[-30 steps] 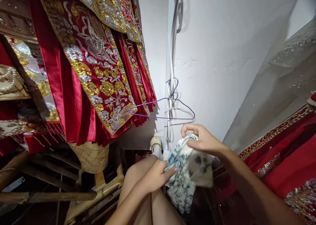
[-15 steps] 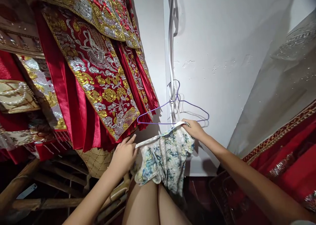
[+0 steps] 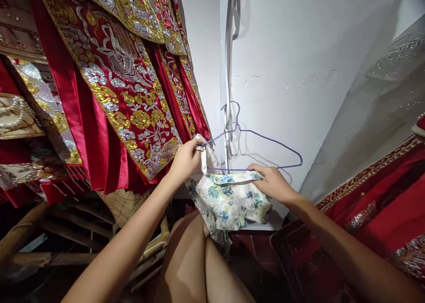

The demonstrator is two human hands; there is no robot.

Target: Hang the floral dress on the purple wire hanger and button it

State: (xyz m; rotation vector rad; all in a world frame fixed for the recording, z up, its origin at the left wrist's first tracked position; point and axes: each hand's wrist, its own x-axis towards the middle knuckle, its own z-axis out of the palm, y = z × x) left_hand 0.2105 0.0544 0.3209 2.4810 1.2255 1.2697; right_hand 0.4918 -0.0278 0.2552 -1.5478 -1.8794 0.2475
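A purple wire hanger (image 3: 265, 136) hangs by its hook at a white vertical rail in front of the wall. The white garment with a blue and green floral print (image 3: 232, 201) is held up at the hanger's lower part. My left hand (image 3: 186, 159) is closed on its white strap at the hanger's left end, which the strap and fingers partly hide. My right hand (image 3: 272, 182) pinches the garment's top edge just under the hanger's bottom bar.
Red costumes with gold and silver embroidery (image 3: 133, 95) hang at the left. Below them is a wooden frame (image 3: 49, 258). Sheer fabric and a red skirt with gold trim (image 3: 381, 205) are on the right. My bare knees show below the garment.
My left hand has moved up and right, bringing the strap to the hanger's left end. The garment's top edge has shifted right with my right hand, and the hanger has tilted down to the right.
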